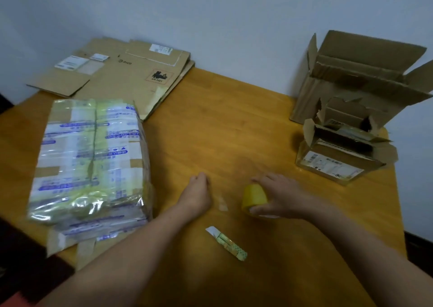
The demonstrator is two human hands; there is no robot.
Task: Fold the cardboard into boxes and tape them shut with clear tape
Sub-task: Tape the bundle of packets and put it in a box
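Observation:
My right hand [278,196] grips a yellowish roll of clear tape [254,195] standing on the wooden table [234,128]. My left hand [198,190] rests on the table just left of it, fingers curled under, with a short strip of clear tape [222,204] lying between the two hands. A box wrapped in printed tape [91,163] lies at the left. Flattened cardboard sheets [117,72] are stacked at the back left. A green-and-white utility knife [227,243] lies near the front.
A large open cardboard box [358,81] stands at the back right corner, against the wall. In front of it sits a smaller open box [339,154] with a shipping label. The table's right edge runs close behind them.

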